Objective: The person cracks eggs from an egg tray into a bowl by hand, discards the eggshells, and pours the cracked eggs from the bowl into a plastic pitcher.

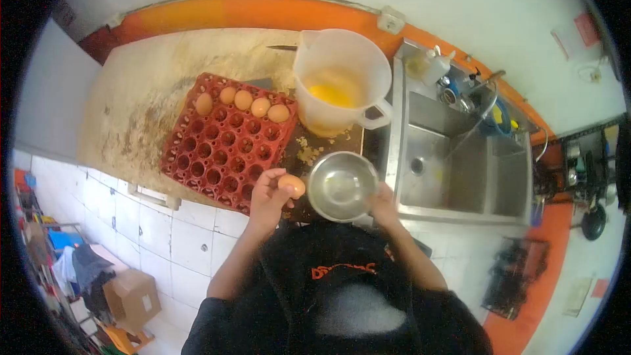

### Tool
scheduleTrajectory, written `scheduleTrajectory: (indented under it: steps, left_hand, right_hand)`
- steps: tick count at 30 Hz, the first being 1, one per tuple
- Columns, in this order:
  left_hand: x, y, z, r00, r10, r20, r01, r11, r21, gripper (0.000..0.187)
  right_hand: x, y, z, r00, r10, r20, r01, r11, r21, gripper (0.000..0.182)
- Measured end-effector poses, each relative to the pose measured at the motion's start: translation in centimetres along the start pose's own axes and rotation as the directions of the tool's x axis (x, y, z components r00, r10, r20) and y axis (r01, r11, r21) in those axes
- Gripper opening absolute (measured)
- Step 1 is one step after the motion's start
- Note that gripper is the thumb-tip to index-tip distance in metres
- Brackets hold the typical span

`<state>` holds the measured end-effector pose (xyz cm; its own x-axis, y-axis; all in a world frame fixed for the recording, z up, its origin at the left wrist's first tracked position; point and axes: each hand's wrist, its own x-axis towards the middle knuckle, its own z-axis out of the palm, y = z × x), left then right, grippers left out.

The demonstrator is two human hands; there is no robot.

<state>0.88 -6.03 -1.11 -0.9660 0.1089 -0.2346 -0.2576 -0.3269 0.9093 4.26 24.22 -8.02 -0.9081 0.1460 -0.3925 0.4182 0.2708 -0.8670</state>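
Observation:
A brown egg (292,187) is gripped in the fingers of my left hand (266,198), between the egg tray and a round metal bowl (323,172). My right hand (382,204), slightly blurred, is closed on the right rim of that bowl. The red plastic egg tray (217,175) lies left of my hands, with several eggs (242,100) in its far row and its nearer cups bare. Behind the bowl stands a large translucent measuring jug (342,59), its handle toward the right. Yellow beaten-looking egg (332,94) covers its bottom.
A steel sink (427,187) with two basins and a curved faucet adjoins on the right. Bottles (437,66) stand behind it. The worn tabletop (125,105) has a knife (282,47) near the jug. A cardboard box (131,299) sits on the left, lower down.

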Motion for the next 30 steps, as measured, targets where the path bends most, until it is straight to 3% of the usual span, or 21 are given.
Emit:
scheduleTrajectory:
  steps: [1, 3, 4, 6, 7, 9, 10, 11, 12, 14, 15, 16, 21, 22, 23, 25, 27, 29, 30]
  left_hand:
    - [0.2, -0.4, 0.3, 0.998, -0.056, 0.003, 0.055, 0.998, 0.038, 0.035]
    - [0.5, -1.0, 1.1, 0.994, -0.1, 0.032, 0.097, 0.991, 0.097, 0.038]
    - [0.7, -1.6, 1.4, 0.994, -0.067, 0.088, 0.054, 0.988, 0.144, 0.04]
    - [1.0, -3.5, 2.0, 0.987, -0.033, 0.155, 0.0, 0.979, 0.206, 0.043]
    - [1.0, -3.4, 2.9, 0.986, -0.046, 0.16, 0.011, 0.977, 0.213, 0.043]
    - [1.1, -3.0, 5.0, 0.969, -0.097, 0.228, -0.028, 0.871, 0.491, 0.042]
    - [1.5, -3.8, 6.0, 0.964, -0.076, 0.256, -0.053, 0.885, 0.462, 0.042]
    - [1.9, -4.4, 6.9, 0.961, -0.1, 0.258, -0.035, 0.882, 0.47, 0.042]
    - [2.2, -4.9, 7.8, 0.952, -0.05, 0.301, -0.112, 0.86, 0.498, 0.046]
    - [2.3, -5.6, 9.1, 0.937, -0.017, 0.348, -0.181, 0.831, 0.526, 0.049]
    - [2.3, -5.5, 9.7, 0.94, -0.014, 0.341, -0.151, 0.88, 0.451, 0.051]
    - [2.2, -5.4, 10.1, 0.943, -0.011, 0.332, -0.12, 0.921, 0.372, 0.054]
    - [2.0, -5.4, 8.8, 0.961, -0.122, 0.247, 0.014, 0.918, 0.397, 0.045]
    - [2.0, -5.7, 8.3, 0.964, -0.119, 0.236, 0.027, 0.933, 0.359, 0.041]
    - [2.0, -5.6, 8.1, 0.964, -0.124, 0.236, 0.029, 0.928, 0.37, 0.041]
    - [1.8, -5.3, 7.9, 0.962, -0.151, 0.226, 0.037, 0.896, 0.444, 0.032]
    - [1.6, -5.9, 7.1, 0.965, -0.141, 0.221, 0.014, 0.87, 0.494, 0.029]
    - [1.4, -5.9, 6.7, 0.967, -0.133, 0.218, -0.005, 0.843, 0.538, 0.027]
    - [1.2, -6.0, 6.7, 0.966, -0.145, 0.212, 0.009, 0.843, 0.537, 0.026]
  right_hand:
    - [0.8, 1.9, 1.3, 0.976, -0.218, -0.007, 0.215, 0.965, -0.149, 0.027]
    - [0.6, 1.1, 2.3, 0.998, 0.046, 0.051, -0.045, 0.999, -0.019, 0.021]
    - [0.2, 1.2, 2.1, 0.997, 0.058, 0.046, -0.058, 0.998, -0.002, 0.021]
    - [-0.4, 1.3, 1.5, 0.936, -0.294, -0.193, 0.237, 0.933, -0.272, 0.03]
    - [-0.8, 0.1, 1.0, 0.939, -0.282, -0.199, 0.225, 0.937, -0.266, 0.03]
    - [-2.5, -3.9, 0.0, 0.92, -0.381, 0.098, 0.38, 0.925, 0.03, 0.042]
    - [-3.4, -5.7, 0.1, 0.928, -0.36, 0.094, 0.358, 0.933, 0.038, 0.042]
    - [-4.1, -7.4, 0.4, 0.866, -0.477, 0.151, 0.481, 0.876, 0.007, 0.043]
    - [-4.3, -8.1, 0.6, 0.785, -0.583, 0.211, 0.599, 0.801, -0.015, 0.045]
    - [-3.4, -6.6, 1.0, 0.807, -0.576, 0.134, 0.588, 0.805, -0.084, 0.043]
    - [-3.0, -6.1, 1.0, 0.808, -0.585, 0.065, 0.587, 0.793, -0.16, 0.041]
    - [-2.9, -6.3, 0.7, 0.853, -0.521, 0.014, 0.52, 0.849, -0.094, 0.037]
    - [3.3, -1.5, -2.9, 0.845, -0.495, -0.201, 0.472, 0.868, -0.154, 0.036]
    - [4.7, -0.6, -3.2, 0.8, -0.558, -0.219, 0.5, 0.823, -0.269, 0.038]
    - [5.7, -0.1, -3.1, 0.802, -0.553, -0.225, 0.498, 0.828, -0.258, 0.038]
    - [7.4, 0.7, -2.7, 0.719, -0.679, -0.148, 0.601, 0.714, -0.359, 0.037]
    - [8.7, 1.1, -1.5, 0.685, -0.711, -0.158, 0.637, 0.691, -0.342, 0.038]
    - [9.6, 1.4, -0.4, 0.579, -0.796, -0.179, 0.693, 0.596, -0.406, 0.038]
    - [10.8, 2.6, 0.2, 0.588, -0.802, -0.106, 0.709, 0.574, -0.41, 0.037]
